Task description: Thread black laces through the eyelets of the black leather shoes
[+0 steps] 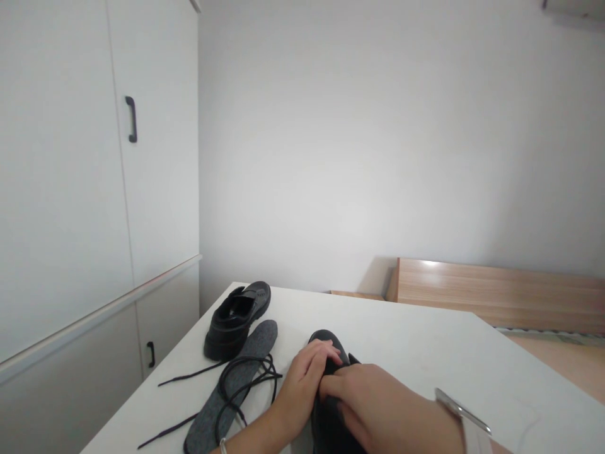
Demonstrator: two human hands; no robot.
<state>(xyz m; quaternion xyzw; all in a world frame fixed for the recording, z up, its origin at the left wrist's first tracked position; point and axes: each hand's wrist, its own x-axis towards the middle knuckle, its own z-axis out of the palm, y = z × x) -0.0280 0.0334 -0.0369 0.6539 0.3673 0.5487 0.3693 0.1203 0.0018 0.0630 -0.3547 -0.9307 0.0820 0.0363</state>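
Observation:
A black shoe (331, 343) lies on the white table (416, 353) close to me, toe pointing away. My left hand (302, 384) grips its left side, fingers curled over the upper. My right hand (373, 403), with a watch at the wrist, covers the shoe from the right, fingers bent down into its opening. Whatever they pinch there is hidden. A grey insole (236, 384) lies left of the shoe with black laces (246, 378) coiled on it. A second black shoe (236, 320) sits farther back left.
White cupboard doors with black handles (132, 118) stand along the left. A wooden bed frame (496, 293) runs behind the table at the right. A plain white wall fills the background.

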